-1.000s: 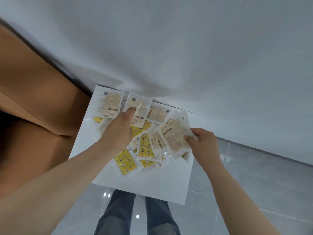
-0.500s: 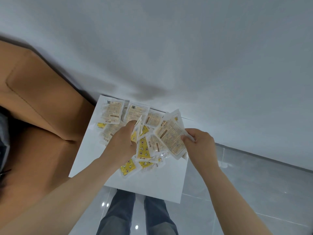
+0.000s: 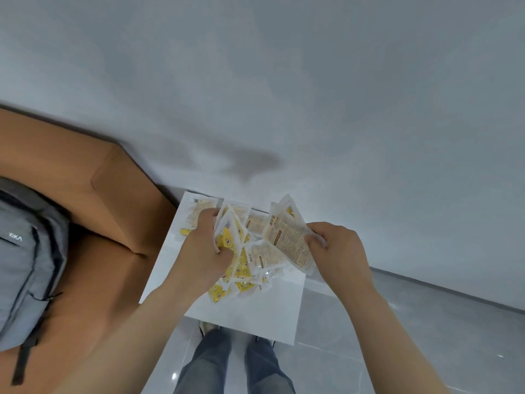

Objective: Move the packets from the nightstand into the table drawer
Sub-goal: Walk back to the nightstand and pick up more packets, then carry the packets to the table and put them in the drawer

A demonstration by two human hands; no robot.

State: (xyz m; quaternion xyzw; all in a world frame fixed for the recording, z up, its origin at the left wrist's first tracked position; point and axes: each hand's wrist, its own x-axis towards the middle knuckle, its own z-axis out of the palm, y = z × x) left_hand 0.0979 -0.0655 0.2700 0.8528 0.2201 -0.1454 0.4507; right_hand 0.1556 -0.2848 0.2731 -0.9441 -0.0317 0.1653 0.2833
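**Packets [image 3: 244, 268] gripped in both hands over a nightstand [image 3: 255, 314]**

Small flat packets with clear edges, yellow and patterned on one face, pale with brown print on the other. Heaped loose on the white nightstand against the wall. Left hand [image 3: 203, 251] curled tight round a bunch at the heap's left side. Right hand [image 3: 341, 251] apart from it, pinching a fanned stack by one edge over the heap's right side. Print too small to read; count in either grip unclear. Grey backpack [image 3: 25, 251] on a brown surface [image 3: 113, 194] at left, cut off by the frame.
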